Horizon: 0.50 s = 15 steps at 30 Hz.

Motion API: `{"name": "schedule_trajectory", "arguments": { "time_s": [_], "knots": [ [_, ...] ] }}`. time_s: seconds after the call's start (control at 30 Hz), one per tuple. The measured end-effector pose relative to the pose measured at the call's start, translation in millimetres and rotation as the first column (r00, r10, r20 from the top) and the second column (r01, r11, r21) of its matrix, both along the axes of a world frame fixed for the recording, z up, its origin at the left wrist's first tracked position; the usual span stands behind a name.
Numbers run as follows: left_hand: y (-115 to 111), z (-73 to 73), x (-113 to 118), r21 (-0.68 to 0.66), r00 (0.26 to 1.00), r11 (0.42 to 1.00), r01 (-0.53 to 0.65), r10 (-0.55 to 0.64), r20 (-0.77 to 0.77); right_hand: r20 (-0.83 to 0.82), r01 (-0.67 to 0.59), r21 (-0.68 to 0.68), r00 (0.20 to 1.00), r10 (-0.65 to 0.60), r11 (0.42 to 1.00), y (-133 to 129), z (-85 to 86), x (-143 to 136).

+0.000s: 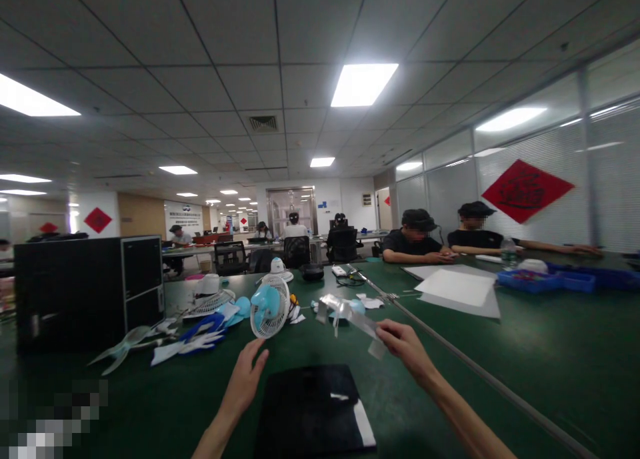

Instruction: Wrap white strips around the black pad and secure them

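Observation:
My right hand (403,349) pinches one end of a crumpled strip of clear plastic film (361,320), which stretches away to the left over the table. My left hand (247,372) has its fingers stretched out and the thumb apart. Its fingertips are at the lower rim of a white and light-blue fan (270,307); whether they touch it I cannot tell. Between my forearms lies a flat black object (310,412) with a white patch at its right corner. Left of the fan are blue and white gloves (203,335).
A black computer tower (75,295) stands at the left. Pale plastic fan-like blades (123,349) lie before it. A grey strip (480,369) crosses the green table (560,359). White sheets (460,287), blue trays (530,280) and two seated people (417,242) are at the right.

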<state>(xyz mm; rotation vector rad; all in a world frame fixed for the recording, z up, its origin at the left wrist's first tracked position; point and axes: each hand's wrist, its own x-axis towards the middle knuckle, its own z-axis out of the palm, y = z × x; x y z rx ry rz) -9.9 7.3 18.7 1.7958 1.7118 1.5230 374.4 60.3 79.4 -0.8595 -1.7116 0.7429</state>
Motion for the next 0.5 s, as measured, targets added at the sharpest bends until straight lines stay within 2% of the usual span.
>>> {"name": "schedule_trajectory", "arguments": {
  "time_s": [0.1,0.17,0.23,0.33,0.43,0.5],
  "knots": [
    [-2.5,11.4,-8.9,0.089,0.985,0.995,-0.037,0.021,0.173,-0.102,-0.223,-0.227,0.973,0.205,0.948,-8.5,-4.8,-14.9],
    [-9.0,18.2,-8.6,0.055,0.965,0.998,0.035,-0.048,0.257,-0.134,-0.332,-0.322,0.943,0.304,0.887,-12.6,-9.7,-23.7],
    [-17.0,23.6,-2.2,-0.043,0.940,0.984,0.171,-0.150,0.306,-0.131,-0.397,-0.379,0.917,0.376,0.836,-14.9,-15.2,-31.0],
    [-27.8,30.0,12.9,-0.173,0.937,0.943,0.286,-0.236,0.259,-0.090,-0.407,-0.409,0.909,0.407,0.817,-15.9,-22.3,-38.2],
    [-34.1,35.1,23.8,-0.212,0.956,0.934,0.287,-0.265,0.127,-0.034,-0.366,-0.418,0.921,0.388,0.832,-17.4,-24.3,-41.6],
    [-35.7,37.1,26.2,-0.231,0.961,0.933,0.275,-0.260,0.093,0.006,-0.346,-0.419,0.923,0.384,0.839,-19.7,-22.9,-42.5]
  ]
}}
